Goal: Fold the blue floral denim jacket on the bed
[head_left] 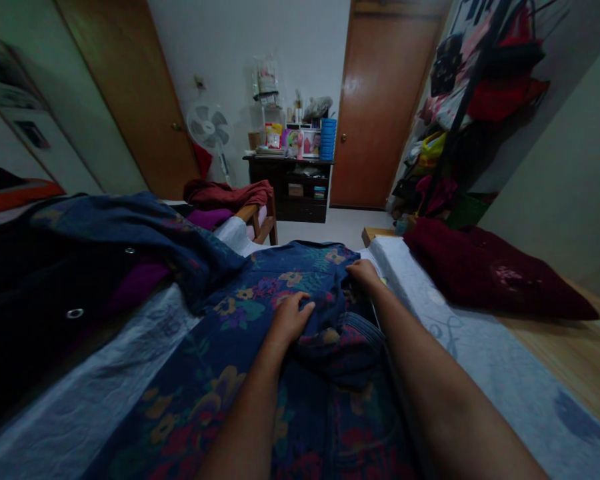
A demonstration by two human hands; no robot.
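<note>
A dark blue floral denim jacket [220, 353] lies spread on the bed in front of me. One sleeve stretches off to the left over dark clothes, and the other is folded across the jacket body with its cuff [363, 327] toward me. My right hand [365, 275] is closed on the jacket's far right edge, fingers pinched on the cloth. Near the middle, my left hand [293, 319] rests on the jacket just left of the folded sleeve, its fingers curled into the fabric with thumb and forefinger close together. Its other fingertips are partly hidden.
A black garment with metal eyelets [75, 313] and a purple cloth [137, 283] lie left on the pale bedsheet [460, 340]. To the right sits a maroon cushion [500, 273]. Beyond the bed are a wooden chair [267, 227], a fan [209, 127] and a dark cabinet [285, 200].
</note>
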